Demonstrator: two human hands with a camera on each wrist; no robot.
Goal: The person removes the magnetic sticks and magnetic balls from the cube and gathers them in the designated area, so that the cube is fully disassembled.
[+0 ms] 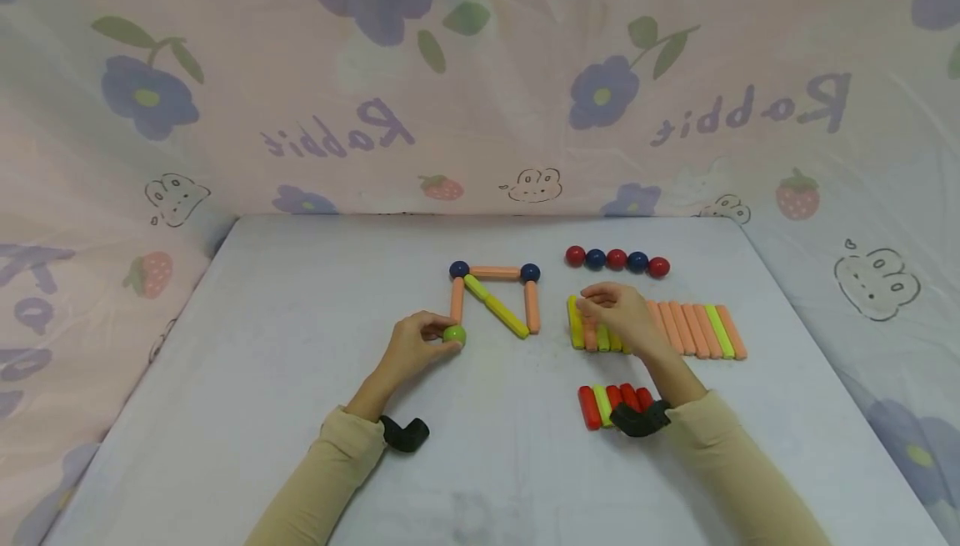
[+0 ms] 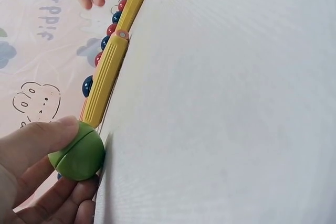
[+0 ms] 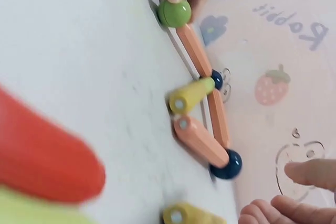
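On the counter (image 1: 300,379), head view, the left hand (image 1: 411,350) pinches a green ball (image 1: 453,334) at an orange stick's (image 1: 457,300) lower end; the right hand (image 1: 618,313), loosely curled, rests on the stick row (image 1: 697,329). Left wrist: thumb (image 2: 37,137) and fingers clamp the ball (image 2: 79,153). Right wrist: fingertips (image 3: 310,174) apart, holding nothing.

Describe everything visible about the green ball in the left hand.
The small green ball is smooth and matte, plastic or painted wood by its look, with a thin seam round its middle. The left hand pinches it between thumb and fingers on the white table, at the lower end of the left peach stick of the stick-and-ball frame.
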